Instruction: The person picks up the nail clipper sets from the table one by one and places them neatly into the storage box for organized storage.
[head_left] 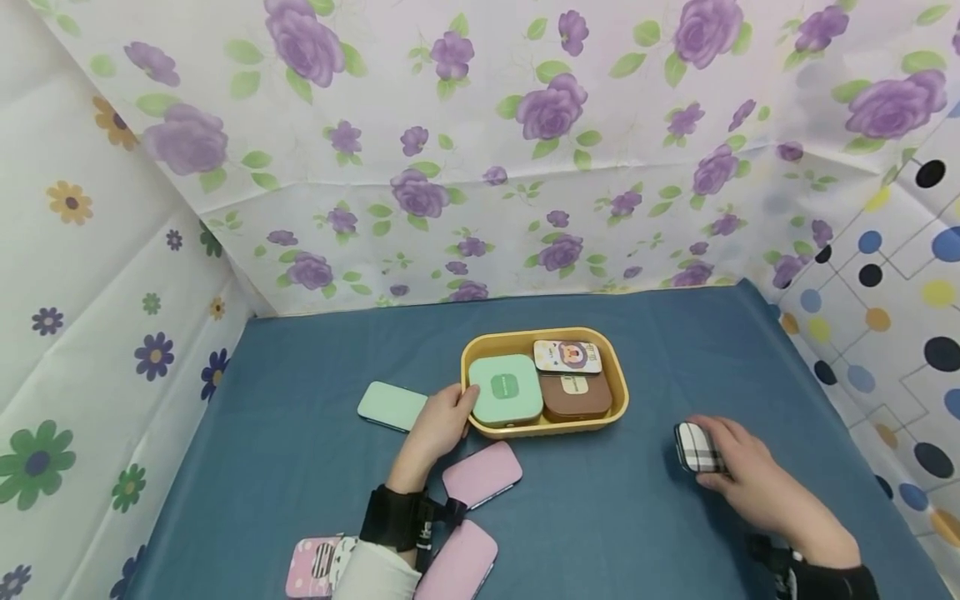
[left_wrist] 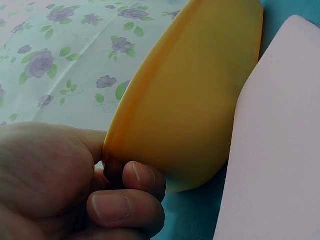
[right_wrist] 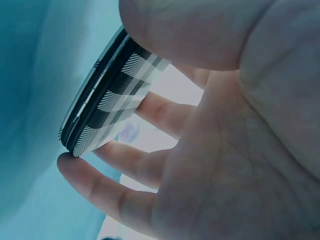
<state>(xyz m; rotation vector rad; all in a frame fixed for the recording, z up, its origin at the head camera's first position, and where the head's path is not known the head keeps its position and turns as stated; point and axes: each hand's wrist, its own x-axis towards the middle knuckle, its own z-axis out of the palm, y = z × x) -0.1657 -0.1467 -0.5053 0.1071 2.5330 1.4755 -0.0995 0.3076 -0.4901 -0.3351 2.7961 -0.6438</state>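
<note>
Your left hand (head_left: 442,421) is gripping the left end of the yellow tray (head_left: 555,430): your thumb is going over the rim while your fingers are curling against the outside of its wall. The tray is sitting on the blue cloth (head_left: 600,517), near the flowered backdrop (head_left: 420,196). Inside it, the mint box (head_left: 498,408) is filling the left part, the brown box (head_left: 577,401) is lying to the right, and the bear case (head_left: 558,356) is resting partly over the brown box's rear.

Your right hand (head_left: 750,475) is pinching the plaid case (head_left: 697,448) between thumb and fingers, well apart from the tray on its right. In the right wrist view your fingers are spreading along the case, its dark seam is facing away from your palm, and the palm is staying clear of it. You are holding it tilted; whether it is touching the cloth, you cannot tell.

Around your left arm, the green case (head_left: 392,405) is lying just beyond the hand, on its left. One pink case (head_left: 482,475) is lying just in front of the tray, a second pink case (head_left: 459,562) is lying nearer you, and the dotted case (head_left: 309,568) is showing partly behind your sleeve (head_left: 375,575).
</note>
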